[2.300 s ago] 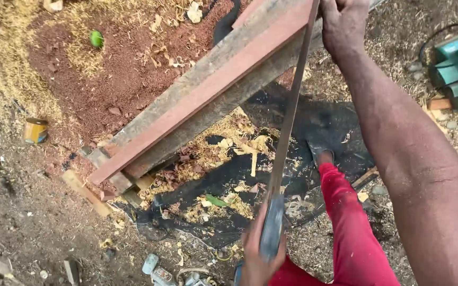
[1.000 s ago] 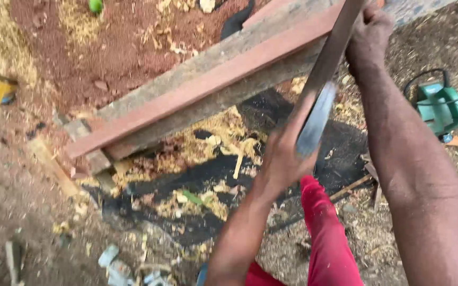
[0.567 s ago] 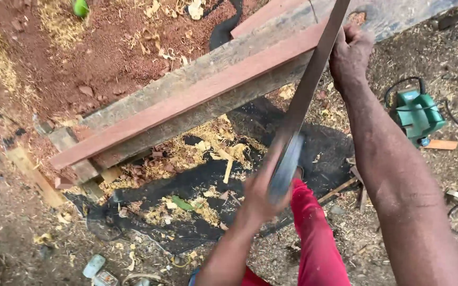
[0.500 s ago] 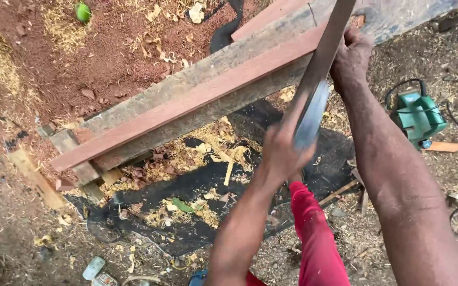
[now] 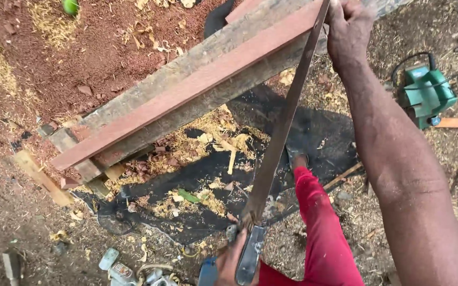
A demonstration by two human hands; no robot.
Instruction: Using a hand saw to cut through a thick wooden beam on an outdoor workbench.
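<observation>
While my left hand (image 5: pixel 229 265) is closed around the handle of the long grey steel handsaw (image 5: pixel 279 143) at six o'clock, my right hand (image 5: pixel 348 29) at one o'clock rests on the reddish wooden plank (image 5: pixel 186 90), fingers curled against the blade; I cannot tell whether it grips. That plank lies on weathered grey beams (image 5: pixel 208 53) above a black sheet (image 5: pixel 314 132). For a clean cut, I judge long, level strokes best, with fingers kept off the teeth.

The saw (image 5: pixel 279 140) runs off the top edge. The left hand (image 5: pixel 231 265) and the saw's handle are cut off below.
</observation>
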